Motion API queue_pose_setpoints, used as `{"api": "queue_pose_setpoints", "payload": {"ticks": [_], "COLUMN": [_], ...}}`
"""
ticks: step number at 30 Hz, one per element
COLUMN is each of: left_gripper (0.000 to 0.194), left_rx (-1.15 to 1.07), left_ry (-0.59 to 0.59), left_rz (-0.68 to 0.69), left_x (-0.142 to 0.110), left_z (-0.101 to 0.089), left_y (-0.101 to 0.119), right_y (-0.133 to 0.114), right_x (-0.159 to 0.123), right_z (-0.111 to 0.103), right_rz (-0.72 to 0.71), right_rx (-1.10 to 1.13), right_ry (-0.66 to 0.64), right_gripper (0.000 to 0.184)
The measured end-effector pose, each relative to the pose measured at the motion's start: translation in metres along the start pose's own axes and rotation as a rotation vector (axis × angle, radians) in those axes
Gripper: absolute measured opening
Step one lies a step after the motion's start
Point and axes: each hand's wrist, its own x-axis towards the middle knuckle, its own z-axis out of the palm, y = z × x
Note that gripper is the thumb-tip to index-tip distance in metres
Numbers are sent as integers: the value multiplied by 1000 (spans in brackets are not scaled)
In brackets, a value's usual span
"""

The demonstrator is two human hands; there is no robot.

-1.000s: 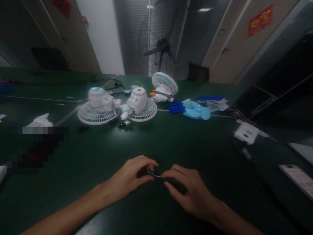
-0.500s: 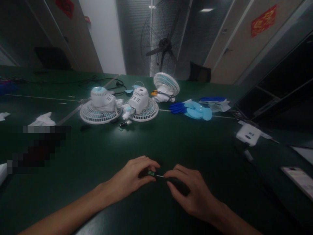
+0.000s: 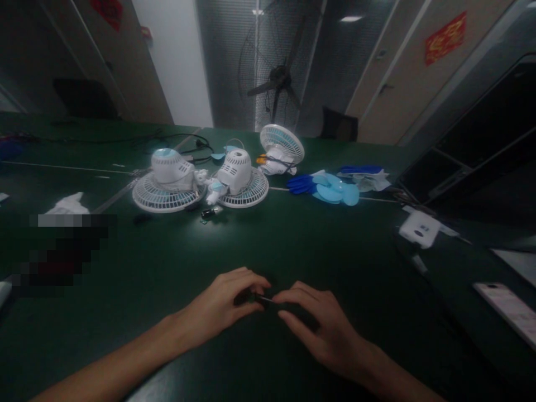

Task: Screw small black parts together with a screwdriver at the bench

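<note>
Head view: screwdriver (image 3: 267, 300) at small dark-green part (image 3: 252, 298)

At the frame's lower centre, the left hand (image 3: 235, 296) pinches the part; the right hand (image 3: 322, 324) grips the screwdriver, shaft pointing at it. White fan heads (image 3: 237, 172) lie on the bench (image 3: 335, 240), above centre.

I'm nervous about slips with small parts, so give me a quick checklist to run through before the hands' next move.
1. Left hand has hold of the small part: ok, between thumb and fingers.
2. Right hand has hold of the thin tool: ok, its metal shaft points toward the left hand.
3. Tool tip seated properly on the part: cannot tell, too dark and small.
4. Good light on the work: not ok, I'd say; the hands are in dim light.
5. White fans apart from both hands: ok, they lie farther back on the table.
</note>
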Motion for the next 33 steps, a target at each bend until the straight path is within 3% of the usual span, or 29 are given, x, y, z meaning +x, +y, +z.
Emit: {"api": "queue_pose_setpoints", "payload": {"ticks": [4, 8, 11, 14, 17, 21, 23, 27, 33], "left_gripper": [28, 22, 10, 13, 19, 37, 48, 58, 50], "left_rx": [8, -21, -14, 71, 222, 365, 378, 373, 401], "left_ry": [-32, -72, -36, 63, 250, 558, 635, 667, 743], "left_rz": [6, -15, 23, 10, -90, -283, -355, -370, -266], "left_x": [-6, -10, -8, -5, -10, -33, -46, -59, -60], "left_z": [-6, -15, -26, -48, -85, -138, -157, -173, -171], "left_y": [-1, -5, -10, -24, -54, -96, -109, -113, -111], "right_y": [5, 4, 2, 3, 6, 9, 8, 7, 7], "right_x": [-1, 1, 3, 2, 1, 0, 0, 1, 1], "right_z": [-3, -6, -8, -9, -8, -7, -8, -9, -9], "right_rz": [35, 81, 85, 94, 103, 97, 97, 93, 96], "right_rx": [57, 96, 121, 134, 131, 112, 121, 128, 138], "right_ry": [115, 152, 162, 158, 148, 153, 148, 153, 141], "right_gripper": [19, 17, 16, 16, 17, 17, 17, 17, 16]}}
